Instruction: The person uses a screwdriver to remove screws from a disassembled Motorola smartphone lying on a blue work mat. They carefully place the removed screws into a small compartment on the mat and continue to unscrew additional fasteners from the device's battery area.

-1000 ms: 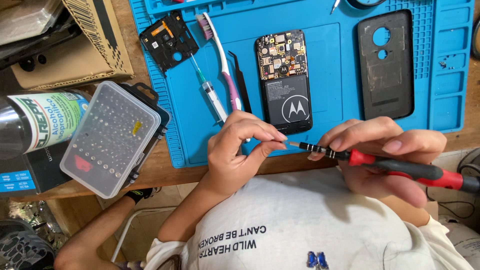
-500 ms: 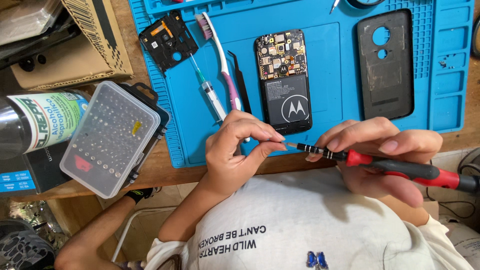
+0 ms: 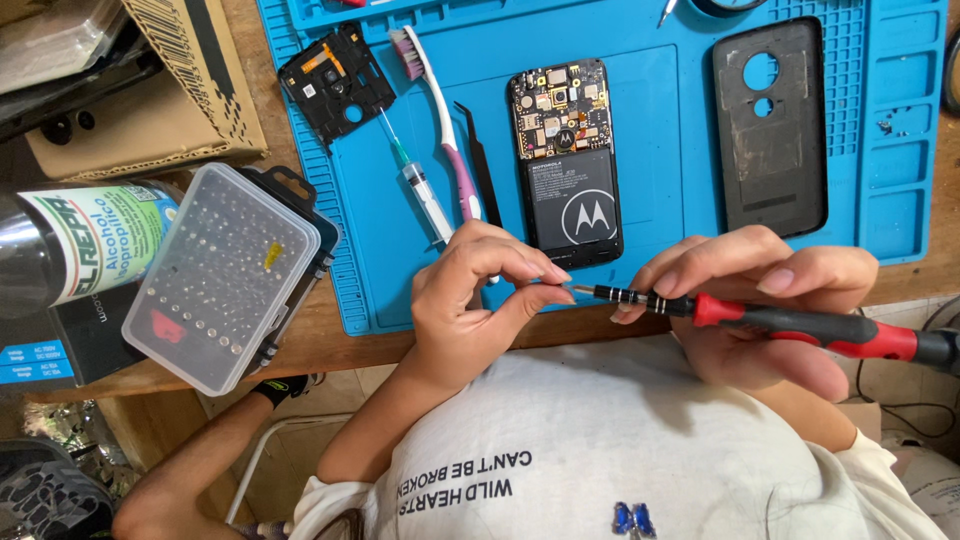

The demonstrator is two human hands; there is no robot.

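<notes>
over a blue repair mat [image 3: 400, 270], the right hand [image 3: 770, 300] grips a red screwdriver [image 3: 790, 322] at four o'clock; left hand [image 3: 480, 300] fingertips pinch its tip, six o'clock of the opened phone [image 3: 568, 160].

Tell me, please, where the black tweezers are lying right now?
In the head view, the black tweezers lie on the blue mat, left of centre, between the toothbrush and the opened phone, just above the left hand.

One screwdriver [image 3: 800, 325], one opened phone [image 3: 567, 160], one toothbrush [image 3: 440, 110], one syringe [image 3: 420, 185].
</notes>
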